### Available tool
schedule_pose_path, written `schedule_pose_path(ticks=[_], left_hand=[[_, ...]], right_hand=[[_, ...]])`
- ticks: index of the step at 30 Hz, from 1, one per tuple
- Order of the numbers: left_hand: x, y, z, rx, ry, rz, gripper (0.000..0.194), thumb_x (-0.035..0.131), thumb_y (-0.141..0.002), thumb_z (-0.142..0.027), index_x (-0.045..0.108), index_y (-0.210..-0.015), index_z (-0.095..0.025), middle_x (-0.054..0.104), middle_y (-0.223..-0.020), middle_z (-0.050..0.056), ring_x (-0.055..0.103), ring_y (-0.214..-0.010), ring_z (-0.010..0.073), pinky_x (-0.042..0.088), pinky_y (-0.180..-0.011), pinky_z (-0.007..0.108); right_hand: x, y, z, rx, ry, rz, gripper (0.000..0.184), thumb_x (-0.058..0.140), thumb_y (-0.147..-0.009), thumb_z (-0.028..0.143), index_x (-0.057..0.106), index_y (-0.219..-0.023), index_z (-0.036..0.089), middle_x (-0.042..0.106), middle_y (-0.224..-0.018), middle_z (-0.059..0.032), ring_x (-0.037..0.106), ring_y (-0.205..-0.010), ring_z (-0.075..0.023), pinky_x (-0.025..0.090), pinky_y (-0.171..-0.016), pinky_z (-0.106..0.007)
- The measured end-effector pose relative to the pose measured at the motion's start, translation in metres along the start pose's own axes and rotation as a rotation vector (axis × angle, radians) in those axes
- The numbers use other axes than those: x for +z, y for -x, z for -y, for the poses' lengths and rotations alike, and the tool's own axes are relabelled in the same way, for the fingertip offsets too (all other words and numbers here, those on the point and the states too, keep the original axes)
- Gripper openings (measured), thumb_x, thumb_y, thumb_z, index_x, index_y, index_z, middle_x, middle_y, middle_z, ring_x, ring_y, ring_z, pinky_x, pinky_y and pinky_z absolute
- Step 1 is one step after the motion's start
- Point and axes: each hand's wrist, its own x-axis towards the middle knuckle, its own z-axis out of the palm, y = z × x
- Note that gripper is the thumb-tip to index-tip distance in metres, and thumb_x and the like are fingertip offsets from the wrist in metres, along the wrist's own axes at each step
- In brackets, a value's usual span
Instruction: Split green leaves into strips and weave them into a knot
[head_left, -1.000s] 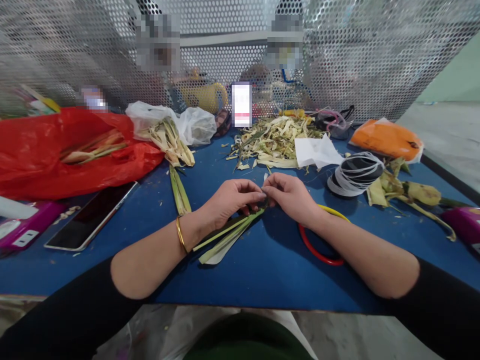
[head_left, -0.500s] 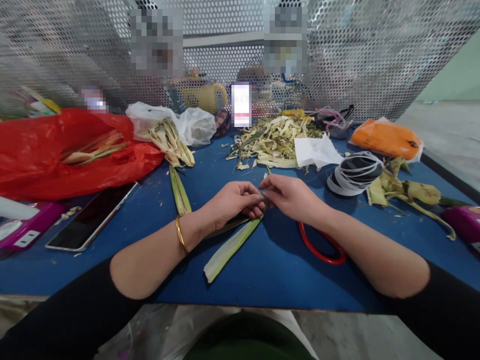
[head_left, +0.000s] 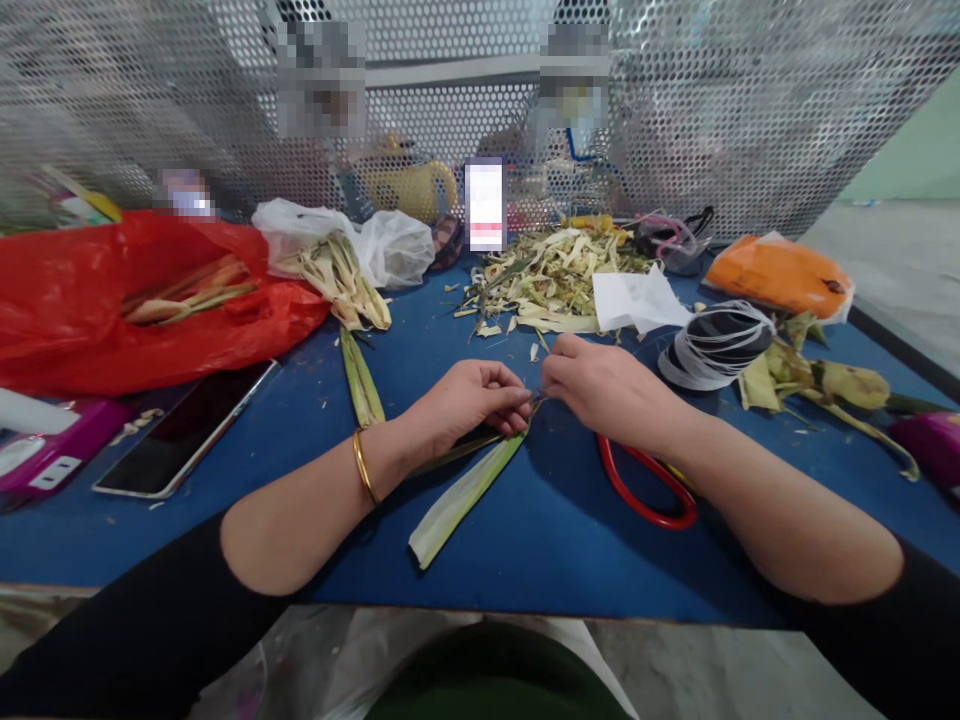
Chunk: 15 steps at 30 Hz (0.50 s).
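My left hand [head_left: 487, 400] is closed in a pinch on the narrow end of a green and white corn husk leaf [head_left: 469, 500]. The leaf's wide end slants down towards me on the blue table. Just to the right, my right hand [head_left: 589, 385] has its fingertips pressed together on a thin strand [head_left: 537, 396] that runs to the left fingertips. Whether the strand is thread or husk fibre I cannot tell. Beneath my right wrist lies a red loop handle [head_left: 649, 485], partly covered. Another green husk [head_left: 361, 385] rests beyond my left wrist.
Husk scraps [head_left: 555, 275] are heaped at the back, near white paper [head_left: 641, 300] and a spool of white cord [head_left: 716, 345]. To the left lie a red plastic bag [head_left: 67, 300] and a dark phone [head_left: 187, 430]. An orange packet [head_left: 780, 275] sits at right.
My right hand has moved a little to the right, away from the left fingertips, and a thin strand now shows between them. My left hand and the husk have barely moved.
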Motion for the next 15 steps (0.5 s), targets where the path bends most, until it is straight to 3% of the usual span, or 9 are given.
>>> schedule_pose_path(ticks=[7,11,15], left_hand=[[-0.0001,-0.0003,0.0001,-0.005,-0.005,0.001,0.013,0.067,-0.077,-0.02,0.058,-0.072,-0.012,0.067,-0.065,0.005,0.063,-0.055,0.0107,0.051,-0.056,0.022],[0.0004,0.0002,-0.0009,-0.014,0.0,-0.002,0.012,0.064,-0.079,-0.018,0.057,-0.072,-0.012,0.067,-0.065,0.004,0.063,-0.055,0.0105,0.051,-0.056,0.022],[-0.0002,0.0,0.0003,-0.019,0.005,0.004,0.013,0.067,-0.077,-0.02,0.058,-0.074,-0.012,0.067,-0.065,0.004,0.064,-0.056,0.0115,0.051,-0.056,0.023]], right_hand=[[-0.0008,-0.0009,-0.002,0.071,-0.117,0.002,0.008,0.05,-0.088,0.018,0.058,-0.084,0.018,0.053,-0.086,-0.0043,0.052,-0.07,-0.0148,0.03,-0.058,-0.025],[0.0007,-0.0004,-0.0048,0.042,-0.165,0.016,0.003,0.059,-0.082,0.019,0.062,-0.083,0.019,0.055,-0.085,-0.0027,0.054,-0.074,-0.0151,0.032,-0.061,-0.024],[0.0084,-0.0009,-0.0033,0.016,-0.18,0.017,0.011,0.056,-0.081,0.015,0.065,-0.085,0.02,0.055,-0.086,-0.0025,0.054,-0.074,-0.0143,0.032,-0.061,-0.023]])
